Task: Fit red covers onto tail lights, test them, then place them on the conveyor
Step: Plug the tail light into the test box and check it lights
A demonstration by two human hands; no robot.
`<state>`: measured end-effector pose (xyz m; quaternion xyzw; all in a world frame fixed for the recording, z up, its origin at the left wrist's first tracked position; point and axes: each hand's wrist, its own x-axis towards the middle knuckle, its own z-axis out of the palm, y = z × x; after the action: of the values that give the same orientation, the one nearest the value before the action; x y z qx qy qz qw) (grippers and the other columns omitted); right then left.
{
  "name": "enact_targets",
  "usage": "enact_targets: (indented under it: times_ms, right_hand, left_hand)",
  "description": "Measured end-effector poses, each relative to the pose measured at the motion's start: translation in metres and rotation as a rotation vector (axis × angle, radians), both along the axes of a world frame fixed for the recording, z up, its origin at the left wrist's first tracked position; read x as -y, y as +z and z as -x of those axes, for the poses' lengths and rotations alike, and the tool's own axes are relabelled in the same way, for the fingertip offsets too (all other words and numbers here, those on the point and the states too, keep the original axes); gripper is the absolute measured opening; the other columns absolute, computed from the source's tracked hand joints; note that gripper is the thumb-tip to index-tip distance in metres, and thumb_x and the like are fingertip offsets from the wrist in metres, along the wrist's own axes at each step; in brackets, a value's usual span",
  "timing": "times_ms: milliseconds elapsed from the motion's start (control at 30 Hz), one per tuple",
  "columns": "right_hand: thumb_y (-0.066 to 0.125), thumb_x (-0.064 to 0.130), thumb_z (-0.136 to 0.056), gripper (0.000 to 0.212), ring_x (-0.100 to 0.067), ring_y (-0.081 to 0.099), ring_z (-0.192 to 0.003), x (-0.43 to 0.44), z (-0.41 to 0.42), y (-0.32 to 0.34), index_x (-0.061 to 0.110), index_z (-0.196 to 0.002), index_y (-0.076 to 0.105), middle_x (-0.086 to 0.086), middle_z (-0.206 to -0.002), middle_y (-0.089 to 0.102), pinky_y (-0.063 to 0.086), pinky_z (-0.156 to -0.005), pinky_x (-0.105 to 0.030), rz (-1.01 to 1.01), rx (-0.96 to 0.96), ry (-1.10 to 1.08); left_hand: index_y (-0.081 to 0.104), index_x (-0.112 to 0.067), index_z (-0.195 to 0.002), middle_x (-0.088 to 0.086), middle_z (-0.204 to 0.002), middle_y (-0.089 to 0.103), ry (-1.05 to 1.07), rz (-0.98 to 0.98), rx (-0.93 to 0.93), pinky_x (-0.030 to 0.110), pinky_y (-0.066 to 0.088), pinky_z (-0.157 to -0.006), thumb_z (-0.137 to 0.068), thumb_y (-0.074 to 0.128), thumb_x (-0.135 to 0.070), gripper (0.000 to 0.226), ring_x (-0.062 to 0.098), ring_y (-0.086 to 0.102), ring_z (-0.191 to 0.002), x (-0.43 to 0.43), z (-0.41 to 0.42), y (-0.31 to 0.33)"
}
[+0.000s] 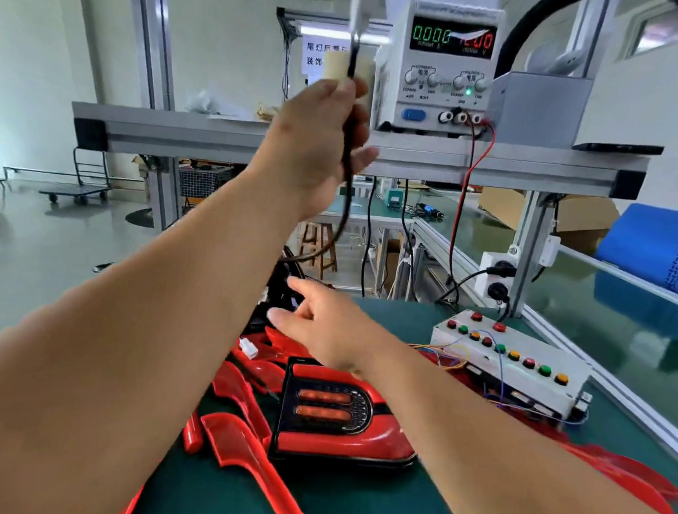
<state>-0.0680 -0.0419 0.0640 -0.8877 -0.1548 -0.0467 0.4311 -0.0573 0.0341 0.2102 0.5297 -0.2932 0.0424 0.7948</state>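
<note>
While the left hand [318, 144] grips a raised black cable [344, 200] | right hand [322, 333] open, fingers stretched, holding nothing | tail light [335, 416] on table [369, 505] among red covers [246, 449]

Bench power supply [440, 64]: white case, green and red digit displays, on aluminium shelf beam [216, 139]. Red lead [463, 194] hangs from its terminals. Grey metal box [539, 106] just beside supply, right. Black hose [554, 21] arches above. White button box [523, 375]: red, green, yellow buttons, on green mat. Socket box [497, 274] on frame post. Blue roll [657, 252] far right. Platform trolley [76, 193], wooden stool [322, 247] on floor behind.
</note>
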Motion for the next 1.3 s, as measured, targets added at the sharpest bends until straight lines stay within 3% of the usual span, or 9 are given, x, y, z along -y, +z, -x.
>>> enact_targets:
  times_ms: [200,433,667,800,933,1033,1100,1200,1300]
  right_hand:
    - [0.046,0.034,-0.102,0.025,-0.008,0.036,-0.049,0.004,-0.005,0.001,0.034,-0.094,0.069,0.004,-0.059,0.053,0.023,-0.045,-0.021,-0.532,-0.274,0.239]
    - [0.069,0.021,-0.083,0.066,-0.014,0.045,-0.058,0.074,0.000,0.008,0.043,-0.138,0.039,-0.008,-0.081,0.061,0.028,-0.049,-0.022,-0.767,-0.388,0.311]
    - [0.059,0.057,-0.082,0.045,-0.010,0.041,-0.047,0.088,-0.001,0.004,0.013,-0.088,0.064,-0.002,-0.066,0.054,0.029,-0.037,-0.020,-1.328,-0.398,0.083]
    - [0.041,0.038,-0.101,0.040,-0.008,0.029,-0.033,0.100,-0.010,-0.002,0.021,-0.065,0.044,0.005,-0.042,0.042,0.017,-0.041,-0.018,-0.944,-0.473,-0.381]
    - [0.035,0.053,-0.100,0.050,-0.012,0.040,-0.048,0.116,-0.004,-0.016,0.023,-0.080,0.070,0.003,-0.053,0.046,0.027,-0.052,-0.027,-0.106,-0.230,-0.537]
    - [0.042,0.051,-0.097,0.039,-0.011,0.055,-0.080,0.117,-0.002,-0.018,0.035,-0.089,0.076,0.007,-0.089,0.064,0.038,-0.066,-0.024,0.359,-0.117,-0.357]
    - [0.046,0.049,-0.096,0.037,-0.008,0.048,-0.067,0.117,0.000,-0.020,0.046,-0.072,0.074,0.013,-0.067,0.054,0.032,-0.054,-0.018,0.518,-0.152,-0.278]
    - [0.046,0.052,-0.096,0.051,-0.016,0.052,-0.059,0.124,0.001,-0.033,0.022,-0.060,0.065,0.002,-0.057,0.051,0.038,-0.056,-0.029,0.535,-0.162,-0.256]
    - [0.045,0.046,-0.098,0.047,-0.018,0.047,-0.064,0.130,0.004,-0.049,0.009,-0.070,0.052,-0.004,-0.067,0.048,0.035,-0.060,-0.032,0.571,-0.124,-0.238]
  left_hand:
    - [0.053,-0.008,-0.090,-0.001,-0.057,0.050,-0.305,0.443,-0.170,0.040,0.058,-0.078,-0.104,0.040,-0.017,0.022,0.009,0.049,-0.046,0.004,0.025,0.025]
    - [0.049,-0.012,-0.082,-0.003,-0.050,0.042,-0.074,0.656,-0.301,0.034,0.056,-0.079,-0.105,0.039,-0.023,0.027,0.008,0.037,-0.043,-0.036,-0.001,-0.002]
    - [0.049,-0.014,-0.078,0.000,-0.059,0.052,-0.122,0.576,-0.656,0.040,0.055,-0.080,-0.105,0.036,-0.029,0.033,0.009,0.052,-0.047,-0.055,0.031,-0.101]
    - [0.058,-0.001,-0.080,0.014,-0.066,0.063,-0.220,0.575,-0.937,0.046,0.060,-0.065,-0.101,0.044,-0.023,0.032,0.022,0.064,-0.050,-0.023,0.098,-0.171]
    - [0.057,0.012,-0.068,0.022,-0.046,0.059,-0.107,0.628,-1.199,0.039,0.050,-0.034,-0.102,0.041,-0.009,0.043,0.032,0.060,-0.036,0.016,0.125,-0.202]
    - [0.053,0.022,-0.088,0.038,-0.106,0.062,-0.195,0.674,-1.304,0.043,0.057,-0.078,-0.104,0.034,-0.005,0.037,0.051,0.058,-0.106,0.024,0.120,-0.218]
    - [0.050,0.018,-0.109,0.033,-0.137,0.047,-0.131,0.664,-1.455,0.046,0.046,-0.101,-0.106,0.028,-0.004,0.031,0.048,0.044,-0.127,0.021,0.111,-0.223]
    - [0.046,-0.001,-0.133,0.030,-0.104,0.059,-0.087,0.590,-1.462,0.046,0.058,-0.056,-0.106,0.030,-0.004,0.032,0.043,0.058,-0.084,0.022,0.104,-0.224]
    - [0.053,0.004,-0.107,0.018,-0.066,0.057,0.137,0.408,-1.381,0.031,0.044,-0.027,-0.100,0.050,-0.011,0.017,0.027,0.057,-0.040,0.029,0.106,-0.222]
